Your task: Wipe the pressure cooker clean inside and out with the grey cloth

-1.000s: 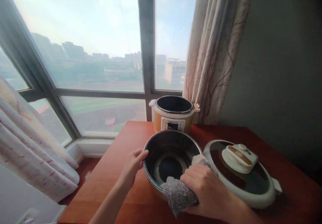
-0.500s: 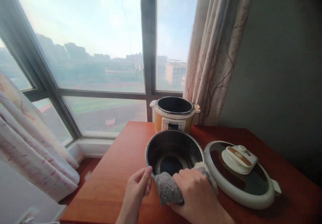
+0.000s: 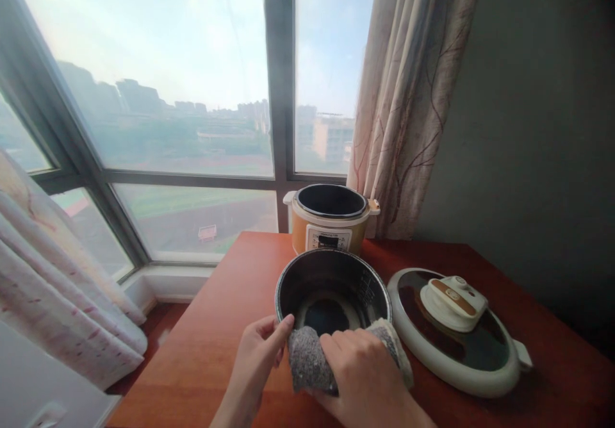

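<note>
Round dark metal inner pot (image 3: 332,287) sits upright on the red-brown wooden tabletop (image 3: 221,338), open mouth up, no long axis to speak of; its near rim, at 6 o'clock, is where both hands meet. Right hand (image 3: 360,370) is at the pot's 5 to 6 o'clock, fingers curled closed around a grey speckled cleaning cloth (image 3: 307,364) and pressing it over the near rim; the cloth drapes partly inside the wall, partly outside. Left hand (image 3: 257,357) is at about 7 o'clock, fingers half-curled, fingertips (image 3: 287,321) touching the rim just beside the cloth, seemingly steadying the pot rather than gripping, though thumb contact is hard to read. Both hands are about equally near the pot. At the pot's 12 o'clock, near the window, stands the orange and white electric cooker base (image 3: 329,223), empty and open. At 3 o'clock lies the white round cooker lid with dark top (image 3: 456,332), flat, just beside the pot.
</note>
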Tool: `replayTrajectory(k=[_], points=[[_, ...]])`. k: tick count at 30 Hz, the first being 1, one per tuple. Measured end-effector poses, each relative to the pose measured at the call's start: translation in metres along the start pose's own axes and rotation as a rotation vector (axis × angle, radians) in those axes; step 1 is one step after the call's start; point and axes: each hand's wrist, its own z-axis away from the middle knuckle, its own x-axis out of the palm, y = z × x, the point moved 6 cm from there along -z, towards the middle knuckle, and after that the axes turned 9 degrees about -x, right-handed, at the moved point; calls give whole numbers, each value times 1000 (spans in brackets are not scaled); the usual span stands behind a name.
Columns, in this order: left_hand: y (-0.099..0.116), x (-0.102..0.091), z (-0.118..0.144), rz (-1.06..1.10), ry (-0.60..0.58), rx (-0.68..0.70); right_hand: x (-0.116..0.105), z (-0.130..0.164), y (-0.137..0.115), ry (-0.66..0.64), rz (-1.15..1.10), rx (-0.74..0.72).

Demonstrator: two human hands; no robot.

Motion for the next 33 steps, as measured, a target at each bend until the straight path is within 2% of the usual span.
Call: replayTrajectory(k=[5, 11, 17, 22, 27, 33], points=[[3, -10, -10, 26, -16, -17, -5, 4, 7, -58, 6, -101], [10, -35, -36, -10, -81, -69, -14, 13, 36, -99, -22, -312], [13, -31, -52, 27, -92, -63, -15, 11, 42, -50, 18, -321], [15, -31, -46, -8, -60, -26, -12, 11, 38, 21, 27, -310], [6, -32, -34, -34, -43, -66, -9, 13, 38, 65, 42, -275], [-7, -4, -2, -33, -99, -63, -10, 17, 29, 182, 45, -210]])
